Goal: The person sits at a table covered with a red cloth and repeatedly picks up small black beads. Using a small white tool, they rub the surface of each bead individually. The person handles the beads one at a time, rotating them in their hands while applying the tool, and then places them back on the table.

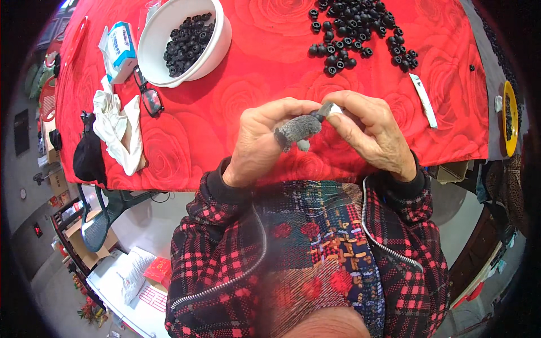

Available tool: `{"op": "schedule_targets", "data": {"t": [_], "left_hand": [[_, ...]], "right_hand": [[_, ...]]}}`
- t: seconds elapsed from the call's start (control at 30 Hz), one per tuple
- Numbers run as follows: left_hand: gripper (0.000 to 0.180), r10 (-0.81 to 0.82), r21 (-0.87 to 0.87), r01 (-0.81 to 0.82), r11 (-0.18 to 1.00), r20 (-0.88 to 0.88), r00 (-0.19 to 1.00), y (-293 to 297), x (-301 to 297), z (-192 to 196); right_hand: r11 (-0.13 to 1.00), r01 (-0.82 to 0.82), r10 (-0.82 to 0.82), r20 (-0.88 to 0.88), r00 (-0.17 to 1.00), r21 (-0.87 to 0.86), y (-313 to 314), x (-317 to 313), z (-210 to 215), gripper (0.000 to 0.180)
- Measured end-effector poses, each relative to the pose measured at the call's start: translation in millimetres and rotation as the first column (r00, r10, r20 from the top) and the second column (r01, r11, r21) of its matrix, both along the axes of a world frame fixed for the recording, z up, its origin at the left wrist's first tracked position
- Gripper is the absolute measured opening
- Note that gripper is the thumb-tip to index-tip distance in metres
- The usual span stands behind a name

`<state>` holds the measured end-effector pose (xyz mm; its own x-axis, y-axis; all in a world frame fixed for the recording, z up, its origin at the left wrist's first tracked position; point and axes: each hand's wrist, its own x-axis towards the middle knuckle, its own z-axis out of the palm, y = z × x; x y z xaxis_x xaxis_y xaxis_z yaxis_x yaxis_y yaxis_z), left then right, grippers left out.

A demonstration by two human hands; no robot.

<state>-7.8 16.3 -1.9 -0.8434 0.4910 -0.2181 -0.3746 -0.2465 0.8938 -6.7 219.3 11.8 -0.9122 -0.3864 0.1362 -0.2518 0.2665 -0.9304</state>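
Left hand [260, 141] wears a grey fabric finger cot [297, 128], pinching a small black rubber ring [323, 111] with right hand [372, 135] fingertips, above red rose-print tablecloth [253, 84]. Keep pinch tight, rotate slowly; loose black ring pile [360, 31] within reach

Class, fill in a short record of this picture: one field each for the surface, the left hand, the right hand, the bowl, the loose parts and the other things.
surface: table with red rose-pattern cloth
left hand: grey finger cover on forefinger
right hand: pinches small black part at the cover's tip
bowl: white bowl, holds black parts
loose parts: pile of black rubber rings
other: eyeglasses, white cloth
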Motion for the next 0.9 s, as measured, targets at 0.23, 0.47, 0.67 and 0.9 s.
{"op": "schedule_targets", "data": {"t": [0.23,0.47,0.67,0.9], "left_hand": [[0.025,0.012,0.057,-0.015,0.998,0.04,0.999,-0.8,0.6,-6.1],[0.023,0.022,0.103,-0.028,0.994,0.064,0.998,0.2,1.3,-11.1],[0.021,0.065,0.089,-0.071,0.994,0.069,0.995,2.8,4.1,-9.8],[0.037,0.117,0.108,-0.13,0.986,0.119,0.986,3.6,3.5,-13.3]], "right_hand": [[1.0,-0.01,0.01,0.039,0.999,-0.018,0.9,-2.3,1.1,0.012],[0.999,-0.038,0.039,0.027,0.999,-0.024,3.4,-4.7,-5.5,0.011],[0.997,-0.072,0.075,0.082,0.994,-0.035,6.0,-7.1,-6.9,0.011],[0.938,-0.303,0.33,0.166,0.929,-0.167,10.8,-3.5,-17.8,0.012]]}}
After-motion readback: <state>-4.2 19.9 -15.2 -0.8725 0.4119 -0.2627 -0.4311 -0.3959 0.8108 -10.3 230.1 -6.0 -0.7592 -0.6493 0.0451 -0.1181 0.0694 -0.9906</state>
